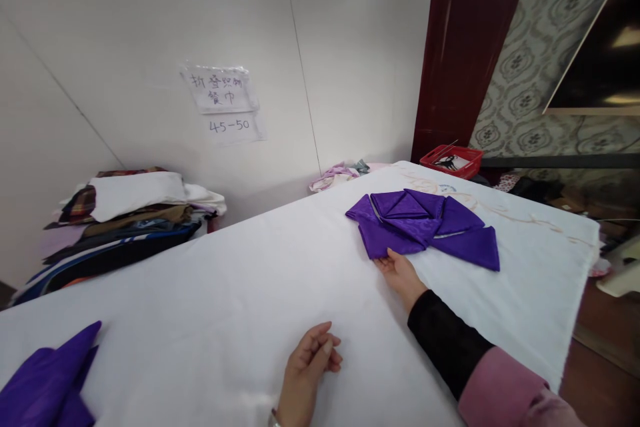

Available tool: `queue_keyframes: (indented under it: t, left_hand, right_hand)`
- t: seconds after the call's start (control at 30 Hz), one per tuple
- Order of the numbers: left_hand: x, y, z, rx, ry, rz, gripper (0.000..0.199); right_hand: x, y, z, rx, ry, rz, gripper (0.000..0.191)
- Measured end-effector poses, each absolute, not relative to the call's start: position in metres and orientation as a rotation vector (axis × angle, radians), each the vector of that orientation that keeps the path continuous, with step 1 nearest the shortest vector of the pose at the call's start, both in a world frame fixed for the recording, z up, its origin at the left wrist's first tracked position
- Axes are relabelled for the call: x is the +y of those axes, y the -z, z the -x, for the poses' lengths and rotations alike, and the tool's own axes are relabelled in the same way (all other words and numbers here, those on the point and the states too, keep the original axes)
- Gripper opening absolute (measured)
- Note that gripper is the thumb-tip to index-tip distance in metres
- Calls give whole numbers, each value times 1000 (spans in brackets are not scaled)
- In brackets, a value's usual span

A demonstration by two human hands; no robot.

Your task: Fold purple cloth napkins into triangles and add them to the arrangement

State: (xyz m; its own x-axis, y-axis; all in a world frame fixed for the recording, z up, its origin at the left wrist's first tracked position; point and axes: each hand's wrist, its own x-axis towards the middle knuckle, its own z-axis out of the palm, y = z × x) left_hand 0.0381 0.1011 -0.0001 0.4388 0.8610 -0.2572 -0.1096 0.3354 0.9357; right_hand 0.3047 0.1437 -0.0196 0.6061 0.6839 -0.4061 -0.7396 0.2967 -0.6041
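Several folded purple cloth napkins (pixel 410 230) lie together in an overlapping group on the white tablecloth, their pointed corners spreading left and right. My right hand (pixel 397 273) reaches to the near edge of this group and pinches a napkin there, thumb on top and the other fingers partly under the edge. Below and to the left, my left hand (pixel 313 360) hovers over the bare cloth. Its fingers are loosely curled, with nothing seen in them. Another folded purple napkin (pixel 50 380) stands at the lower left, cut off by the picture's edge and away from both hands.
The white tablecloth (pixel 240 293) covers a large table against a pale wall. Piled clothes (pixel 135 213) stand by its left back edge. Pink fabric (pixel 335 175) lies at the back, and a red basket (pixel 453 161) holding scissors sits at the far right corner.
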Motion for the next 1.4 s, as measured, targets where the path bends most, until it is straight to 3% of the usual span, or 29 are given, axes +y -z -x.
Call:
queue_keyframes:
  t: [0.2, 0.3, 0.57, 0.67, 0.9, 1.4]
  left_hand:
    - [102, 1, -38, 905, -762, -1049, 42]
    - [103, 3, -38, 890, -754, -1056, 41]
    - [103, 5, -38, 883, -737, -1121, 42]
    - [104, 6, -37, 880, -724, -1141, 44]
    - [102, 5, -36, 903, -711, -1130, 44]
    - [100, 2, -39, 922, -722, -1139, 44]
  right_hand:
    - [108, 12, -286, 0, -1080, 897, 8]
    - [95, 6, -275, -203, -1052, 985, 20]
    - [133, -18, -300, -1349, -166, 1678, 49]
    - [152, -15, -313, -1612, -16, 1965, 59]
    - [170, 9, -328, -1815, -172, 2139, 69]
    - [141, 12, -332, -1821, -153, 2081, 67]
